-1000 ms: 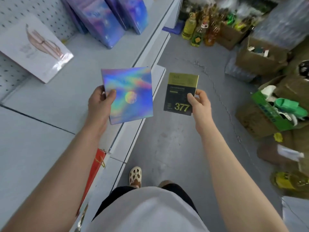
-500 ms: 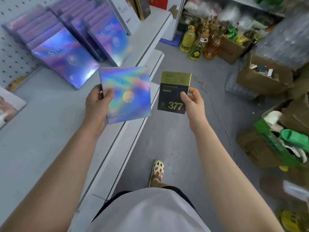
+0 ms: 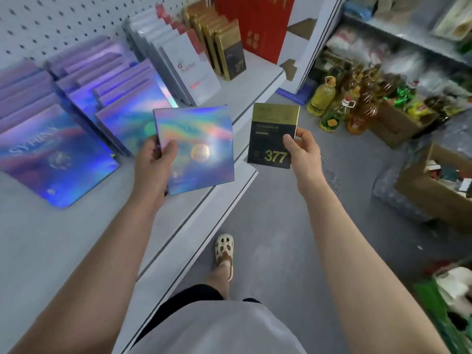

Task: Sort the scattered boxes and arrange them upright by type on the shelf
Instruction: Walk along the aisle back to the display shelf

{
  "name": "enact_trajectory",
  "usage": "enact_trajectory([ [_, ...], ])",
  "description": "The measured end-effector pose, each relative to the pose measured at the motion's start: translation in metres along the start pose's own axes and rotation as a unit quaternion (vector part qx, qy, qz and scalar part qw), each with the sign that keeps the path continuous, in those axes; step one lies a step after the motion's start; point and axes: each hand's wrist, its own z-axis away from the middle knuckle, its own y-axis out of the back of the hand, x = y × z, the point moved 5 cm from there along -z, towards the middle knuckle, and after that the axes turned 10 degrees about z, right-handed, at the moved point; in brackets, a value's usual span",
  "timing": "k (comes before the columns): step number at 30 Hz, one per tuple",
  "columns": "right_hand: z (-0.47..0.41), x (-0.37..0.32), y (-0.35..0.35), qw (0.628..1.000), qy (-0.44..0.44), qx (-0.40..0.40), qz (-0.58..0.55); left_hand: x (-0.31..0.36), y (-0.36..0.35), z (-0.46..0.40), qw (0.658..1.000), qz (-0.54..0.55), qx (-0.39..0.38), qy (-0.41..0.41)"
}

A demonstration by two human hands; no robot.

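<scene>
1. Left hand grips holo box by its left edge, over shelf lip.
2. Right hand pinches 377 box at its right edge, out over the aisle.
3. Matching holo rows just left of left hand: slot upright at the front.
4. 377 row well ahead of both hands: carry there, face outward, seat flush.
</scene>
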Motion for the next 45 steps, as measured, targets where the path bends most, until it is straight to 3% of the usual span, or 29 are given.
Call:
enact_trajectory([
  [6,-0.125,-0.028,-0.007,0.999,0.031,-0.03,0.032,-0.004,-0.066,-0.077,0.999,-0.002,0.039,-0.037],
  [13,-0.248,-0.067,-0.029,0.982,0.132,-0.096,0.093,-0.001,-0.114,-0.137,0.997,-0.026,0.065,-0.043],
  [20,-0.352,-0.105,-0.075,0.907,0.258,-0.268,0.195,-0.012,-0.144,-0.162,0.981,-0.022,0.174,-0.08],
  [26,-0.404,-0.12,-0.106,0.833,0.33,-0.351,0.271,-0.035,-0.163,-0.151,0.956,0.038,0.279,-0.082],
  [32,-0.422,-0.13,-0.121,0.794,0.413,-0.32,0.311,-0.054,-0.179,-0.133,0.93,0.062,0.355,-0.071],
  [40,-0.423,-0.132,-0.129,0.755,0.49,-0.243,0.362,-0.05,-0.188,-0.126,0.924,0.065,0.369,-0.071],
  [43,-0.404,-0.151,-0.126,0.75,0.549,-0.201,0.31,-0.045,-0.19,-0.127,0.925,0.071,0.367,-0.072],
  [45,-0.374,-0.165,-0.132,0.734,0.582,-0.236,0.257,-0.042,-0.19,-0.124,0.925,0.068,0.367,-0.076],
])
